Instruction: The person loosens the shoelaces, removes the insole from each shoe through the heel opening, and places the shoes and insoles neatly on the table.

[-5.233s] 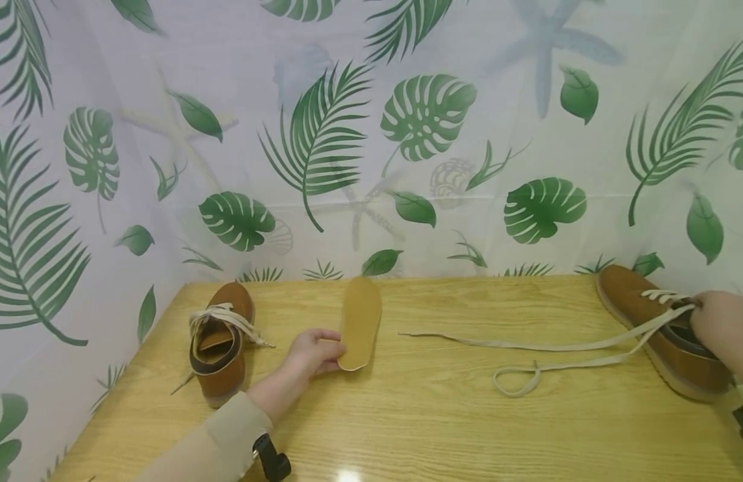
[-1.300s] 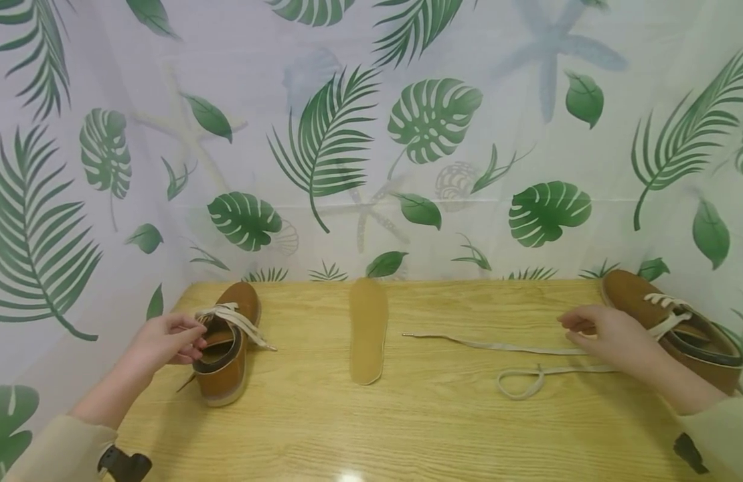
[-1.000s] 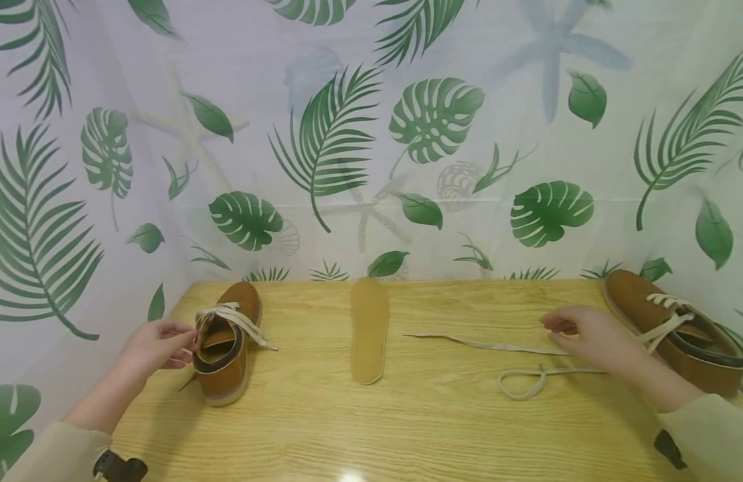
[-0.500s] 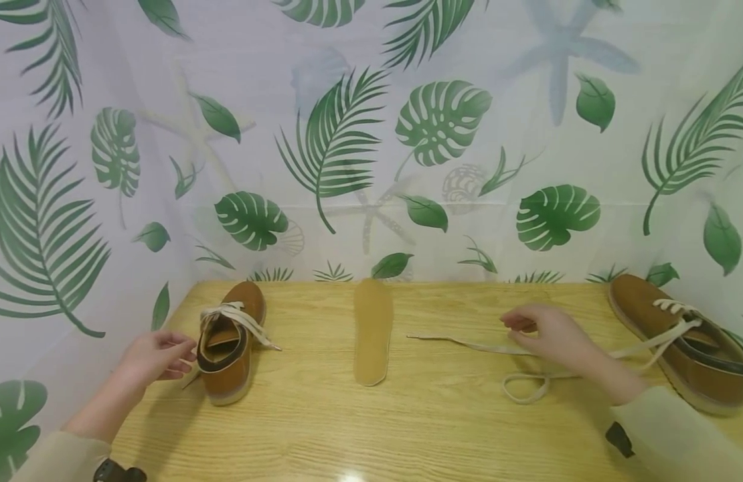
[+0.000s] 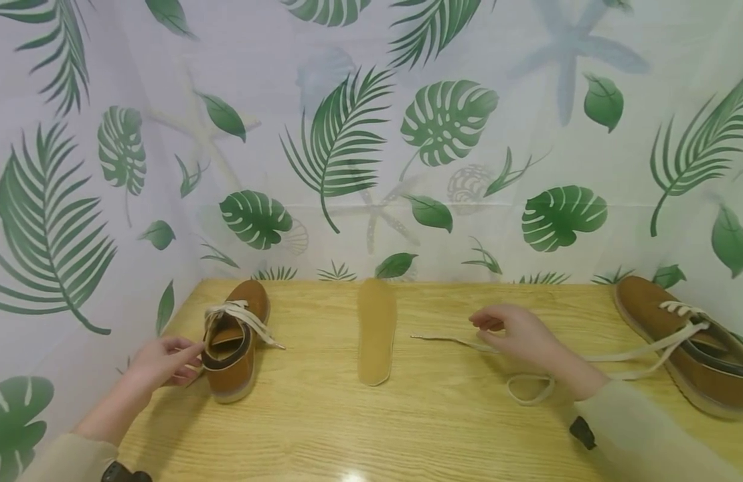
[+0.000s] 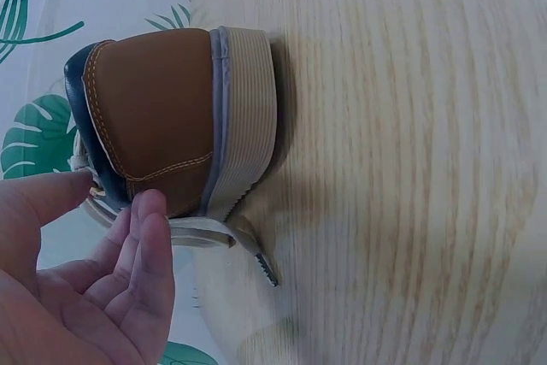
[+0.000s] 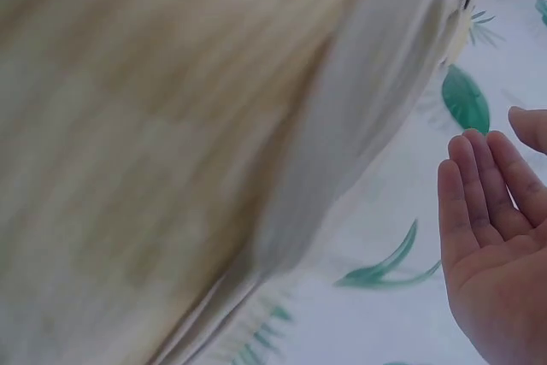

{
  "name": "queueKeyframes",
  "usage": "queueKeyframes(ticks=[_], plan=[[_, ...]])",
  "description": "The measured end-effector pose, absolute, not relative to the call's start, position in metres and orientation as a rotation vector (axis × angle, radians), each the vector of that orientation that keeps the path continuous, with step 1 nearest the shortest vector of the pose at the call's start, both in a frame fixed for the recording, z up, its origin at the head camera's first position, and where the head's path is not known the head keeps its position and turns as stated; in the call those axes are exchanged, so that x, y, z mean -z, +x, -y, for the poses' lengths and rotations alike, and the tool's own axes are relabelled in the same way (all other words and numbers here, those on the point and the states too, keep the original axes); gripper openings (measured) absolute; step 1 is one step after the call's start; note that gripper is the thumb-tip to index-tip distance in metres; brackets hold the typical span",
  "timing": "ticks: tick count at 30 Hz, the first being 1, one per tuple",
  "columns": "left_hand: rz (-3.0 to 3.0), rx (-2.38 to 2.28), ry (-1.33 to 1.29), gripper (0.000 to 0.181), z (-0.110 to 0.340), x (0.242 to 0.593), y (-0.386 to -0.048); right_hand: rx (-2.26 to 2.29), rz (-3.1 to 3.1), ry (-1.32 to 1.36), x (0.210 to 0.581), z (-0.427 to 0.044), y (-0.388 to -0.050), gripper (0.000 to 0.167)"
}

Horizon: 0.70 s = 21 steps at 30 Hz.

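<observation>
At the left, a brown leather shoe (image 5: 229,383) with a dark collar and beige laces stands on the table, heel toward me. Beside its opening my left hand (image 5: 165,363) has its fingertips at the collar edge. The left wrist view shows that hand's thumb and fingers (image 6: 152,250) apart, close to the shoe's side. My right hand (image 5: 519,335), relaxed and holding nothing, hovers over a long loose shoelace (image 5: 618,355). That lace runs to a second brown shoe (image 5: 703,361) at the right. A tan insole (image 5: 376,335) lies flat between the shoes.
The wood-grain table (image 5: 323,435) reaches back to a white curtain (image 5: 347,134) printed with green leaves. One end of the loose lace forms a loop (image 5: 531,389) near the right forearm. The curtain also closes off the left side.
My left hand has let go of the insole and gone left to the shoe. My right hand has left the right shoe's lace and moved left across the table; the insole stays put.
</observation>
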<state>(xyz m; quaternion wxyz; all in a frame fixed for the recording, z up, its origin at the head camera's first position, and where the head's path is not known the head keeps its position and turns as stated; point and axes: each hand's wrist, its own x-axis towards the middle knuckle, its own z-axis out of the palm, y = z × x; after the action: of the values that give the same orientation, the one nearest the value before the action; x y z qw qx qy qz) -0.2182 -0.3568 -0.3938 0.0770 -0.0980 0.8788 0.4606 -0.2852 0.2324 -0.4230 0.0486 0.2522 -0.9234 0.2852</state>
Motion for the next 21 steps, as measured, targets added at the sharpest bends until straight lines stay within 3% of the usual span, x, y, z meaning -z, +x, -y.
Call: queueKeyframes(ticks=[21], plan=[[-2.61, -1.358, -0.293, 0.058, 0.354, 0.402, -0.222, -1.009, 2.733, 0.913, 0.419, -0.144, -0.305, 0.021]])
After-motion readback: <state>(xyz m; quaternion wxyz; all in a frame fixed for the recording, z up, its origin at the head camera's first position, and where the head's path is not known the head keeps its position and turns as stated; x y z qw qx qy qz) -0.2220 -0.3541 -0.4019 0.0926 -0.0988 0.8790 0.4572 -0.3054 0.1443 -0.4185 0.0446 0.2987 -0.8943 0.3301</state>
